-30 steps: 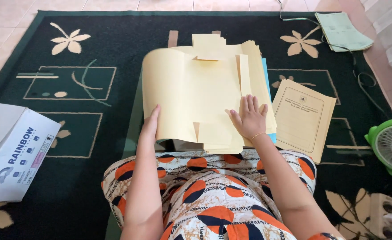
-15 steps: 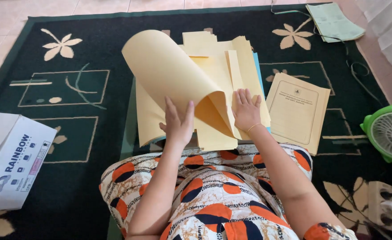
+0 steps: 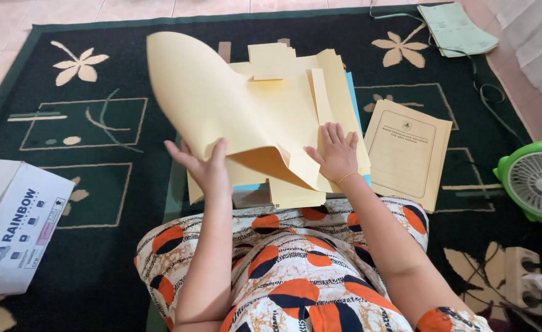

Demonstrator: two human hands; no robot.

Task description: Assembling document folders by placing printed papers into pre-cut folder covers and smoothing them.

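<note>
Closest to the camera there's a lap in an orange, navy and white patterned dress (image 3: 295, 270). Just past it, the left hand (image 3: 204, 166) has its fingers pinched on the near edge of a big manila sheet (image 3: 222, 104), which curls up and over to the left. The right hand (image 3: 335, 154) lies flat, fingers spread, pressing down on the stack of manila folders (image 3: 295, 92) on the dark green rug (image 3: 86, 123). A printed manila folder (image 3: 406, 150) sits just right of the stack. Off to the sides: a white cardboard box (image 3: 12, 227) left, a green fan (image 3: 535, 181) right. Far back right, some green papers (image 3: 458, 27).
</note>
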